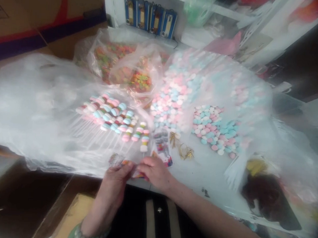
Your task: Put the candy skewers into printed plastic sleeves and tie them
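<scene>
In the head view, the left hand (116,176) and right hand (156,172) pinch a card (137,173) at the near edge of the bench (195,178). Skewers (114,113) lie farther left; gold ties (186,152) and loose candies (213,130) lie to the right.
</scene>
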`<control>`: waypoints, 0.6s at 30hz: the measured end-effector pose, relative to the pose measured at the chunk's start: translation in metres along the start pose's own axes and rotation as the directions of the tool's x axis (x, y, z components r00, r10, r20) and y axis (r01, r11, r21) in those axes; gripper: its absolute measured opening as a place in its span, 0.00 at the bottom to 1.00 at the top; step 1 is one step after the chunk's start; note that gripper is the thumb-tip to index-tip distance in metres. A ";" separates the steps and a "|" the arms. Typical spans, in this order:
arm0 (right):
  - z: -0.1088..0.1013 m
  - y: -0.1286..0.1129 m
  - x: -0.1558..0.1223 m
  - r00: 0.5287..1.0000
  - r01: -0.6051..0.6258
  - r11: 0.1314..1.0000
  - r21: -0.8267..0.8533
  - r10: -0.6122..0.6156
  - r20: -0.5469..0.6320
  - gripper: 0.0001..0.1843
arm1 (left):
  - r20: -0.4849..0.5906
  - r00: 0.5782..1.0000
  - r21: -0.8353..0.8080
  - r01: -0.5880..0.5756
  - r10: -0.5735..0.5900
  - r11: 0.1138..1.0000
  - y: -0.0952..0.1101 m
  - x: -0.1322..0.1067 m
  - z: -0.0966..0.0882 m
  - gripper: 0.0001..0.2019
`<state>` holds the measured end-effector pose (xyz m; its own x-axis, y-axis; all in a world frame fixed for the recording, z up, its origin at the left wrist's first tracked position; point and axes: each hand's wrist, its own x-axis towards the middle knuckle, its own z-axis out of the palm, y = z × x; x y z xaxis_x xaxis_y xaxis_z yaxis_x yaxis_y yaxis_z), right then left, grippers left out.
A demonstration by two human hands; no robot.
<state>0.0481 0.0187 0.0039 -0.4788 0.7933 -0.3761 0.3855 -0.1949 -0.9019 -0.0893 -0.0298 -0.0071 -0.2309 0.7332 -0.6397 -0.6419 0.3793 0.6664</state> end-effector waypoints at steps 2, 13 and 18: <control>0.006 -0.005 0.006 0.996 0.078 0.987 -0.144 -0.083 -0.026 0.21 | -0.096 0.995 -0.022 -0.035 0.033 0.999 0.006 0.003 -0.005 0.15; 0.025 -0.033 0.043 0.965 0.166 0.504 -0.848 -0.261 0.033 0.11 | -0.128 0.987 0.025 -0.098 0.100 0.995 0.030 0.000 -0.023 0.14; 0.019 -0.015 0.040 0.960 0.011 0.638 -0.770 -0.223 -0.171 0.10 | -0.053 0.993 0.001 -0.103 0.103 0.995 0.030 0.004 -0.035 0.11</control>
<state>0.0086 0.0421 -0.0018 -0.4103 0.9036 -0.1230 0.8481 0.3286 -0.4155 -0.1352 -0.0353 -0.0034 -0.3347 0.7373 -0.5868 -0.6135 0.3021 0.7296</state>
